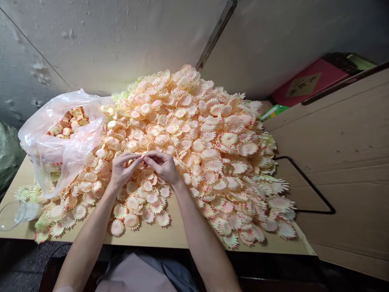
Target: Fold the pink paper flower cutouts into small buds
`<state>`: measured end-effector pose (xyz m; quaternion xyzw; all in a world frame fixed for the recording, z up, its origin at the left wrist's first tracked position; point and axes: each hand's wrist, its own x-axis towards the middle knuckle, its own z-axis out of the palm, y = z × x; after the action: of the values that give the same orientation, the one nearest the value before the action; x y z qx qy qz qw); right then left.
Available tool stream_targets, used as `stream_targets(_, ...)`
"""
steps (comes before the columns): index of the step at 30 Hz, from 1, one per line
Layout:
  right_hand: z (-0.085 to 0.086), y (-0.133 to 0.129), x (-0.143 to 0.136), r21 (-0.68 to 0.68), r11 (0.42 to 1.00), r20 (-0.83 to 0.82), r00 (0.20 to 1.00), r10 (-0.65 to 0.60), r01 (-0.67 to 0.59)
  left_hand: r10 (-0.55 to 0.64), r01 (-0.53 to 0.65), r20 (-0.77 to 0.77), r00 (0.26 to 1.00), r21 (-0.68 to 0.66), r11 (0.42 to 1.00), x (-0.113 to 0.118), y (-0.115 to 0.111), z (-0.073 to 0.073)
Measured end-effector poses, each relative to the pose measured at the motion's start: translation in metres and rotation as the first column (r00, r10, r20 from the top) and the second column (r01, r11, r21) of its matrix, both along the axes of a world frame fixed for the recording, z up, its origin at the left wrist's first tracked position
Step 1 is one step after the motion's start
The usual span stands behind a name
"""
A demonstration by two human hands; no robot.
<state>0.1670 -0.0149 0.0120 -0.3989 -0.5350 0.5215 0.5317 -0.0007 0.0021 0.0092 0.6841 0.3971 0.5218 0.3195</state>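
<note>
A large heap of pale artificial flower heads [212, 138], cream with pink centres and toothed edges, covers much of the table. Over its front left part, my left hand [124, 167] and my right hand [164, 165] meet fingertip to fingertip. Between the pinched thumbs and forefingers sits a small flower piece [144, 155], mostly covered by the fingers. Both hands are closed on it. Loose flower heads lie on the table just below my wrists.
A translucent plastic bag [75, 150] holding folded flower pieces [68, 125] stands at left. Near the left edge is a clear glass [12, 215]. Cardboard [343, 174] with a black wire bracket [316, 186] borders the right. A wall [121, 44] rises behind, near a red box [306, 83].
</note>
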Motion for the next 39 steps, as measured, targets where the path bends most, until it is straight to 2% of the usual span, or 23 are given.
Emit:
stream_targets(4, 0.0016, 0.0005, 0.0006, -0.007, 1.0, 0.015, 1.0, 0.019, -0.019, -0.011, 0.011, -0.002, 1.0, 0.0, 1.0, -0.0003, -0.0001, 0.001)
stream_targets(14, -0.0047, 0.0028, 0.002, 0.014, 0.999, -0.002, 0.999, 0.033, -0.033, -0.042, 0.04, 0.013, 0.999, 0.109, 0.993, -0.0008, 0.0038, -0.0042)
stream_targets(25, -0.0083, 0.003, 0.0018, 0.02, 0.999, -0.001, 1.0, 0.028, -0.028, -0.011, 0.02, -0.05, 0.999, 0.168, 0.986, -0.0018, 0.0021, -0.0045)
stream_targets(28, -0.0078, 0.0023, 0.0019, 0.018, 0.999, 0.003, 1.0, 0.028, -0.028, -0.014, 0.025, -0.07, 0.997, 0.158, 0.987, -0.0021, 0.0014, -0.0039)
stream_targets(34, -0.0043, -0.0001, 0.0012, -0.007, 0.997, -0.005, 0.997, 0.072, -0.072, 0.044, -0.041, -0.033, 0.998, 0.104, 0.994, 0.0002, 0.0003, -0.0011)
stream_targets(39, -0.0035, 0.0003, 0.0008, 0.015, 0.998, 0.018, 0.998, 0.066, -0.066, 0.034, -0.029, -0.045, 0.998, 0.091, 0.995, -0.0007, 0.0003, -0.0004)
